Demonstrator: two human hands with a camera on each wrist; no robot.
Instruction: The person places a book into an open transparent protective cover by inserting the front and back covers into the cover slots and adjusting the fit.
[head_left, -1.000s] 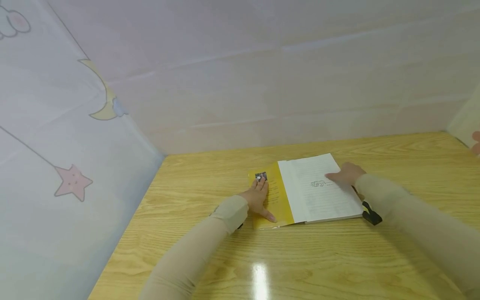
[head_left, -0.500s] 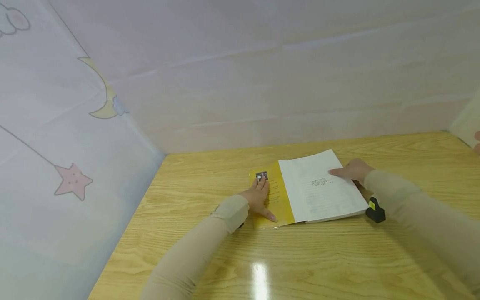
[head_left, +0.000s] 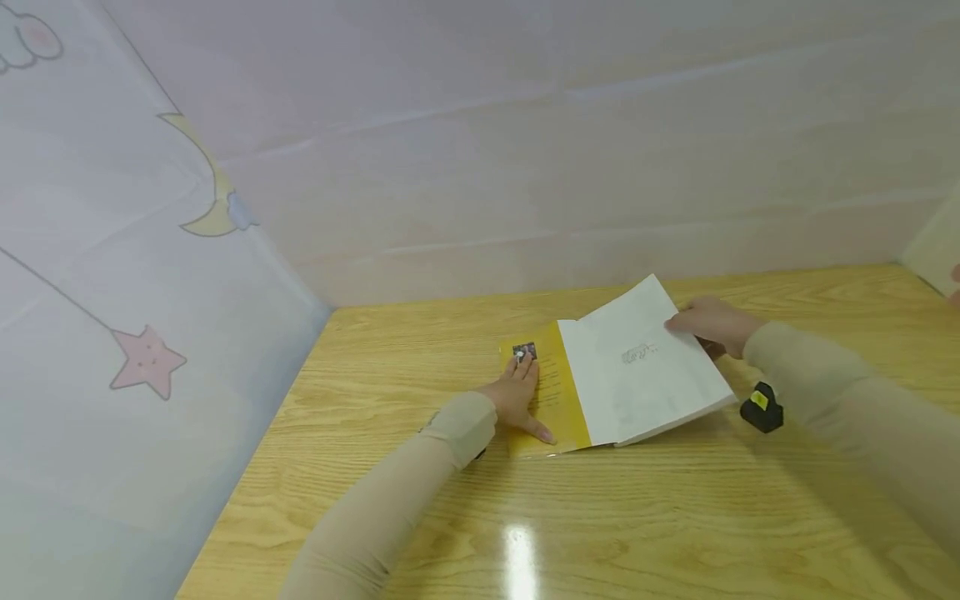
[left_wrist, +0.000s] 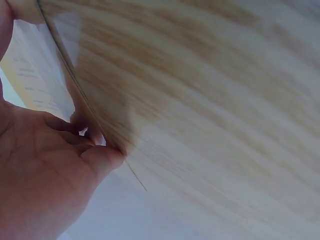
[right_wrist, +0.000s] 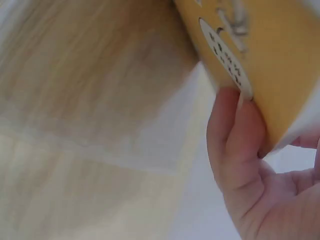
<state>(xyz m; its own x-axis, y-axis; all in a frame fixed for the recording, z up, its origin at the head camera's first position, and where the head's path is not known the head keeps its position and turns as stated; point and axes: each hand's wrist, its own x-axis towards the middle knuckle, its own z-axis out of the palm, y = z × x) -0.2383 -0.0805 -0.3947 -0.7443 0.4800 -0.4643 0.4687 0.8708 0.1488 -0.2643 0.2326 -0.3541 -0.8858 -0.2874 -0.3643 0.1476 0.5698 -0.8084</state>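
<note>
The open book [head_left: 667,379] lies between our hands. We keep our left hand [head_left: 517,398] flat, fingers spread, on its yellow flap [head_left: 567,387]; our right hand [head_left: 716,325] pinches the opposite edge, thumb on top, that side tilted above the table [head_left: 637,525].

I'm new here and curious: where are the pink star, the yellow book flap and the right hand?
Pink star [head_left: 147,363], head view: its middle.
Yellow book flap [head_left: 561,398], head view: its right side.
Right hand [head_left: 716,323], head view: its back.
</note>
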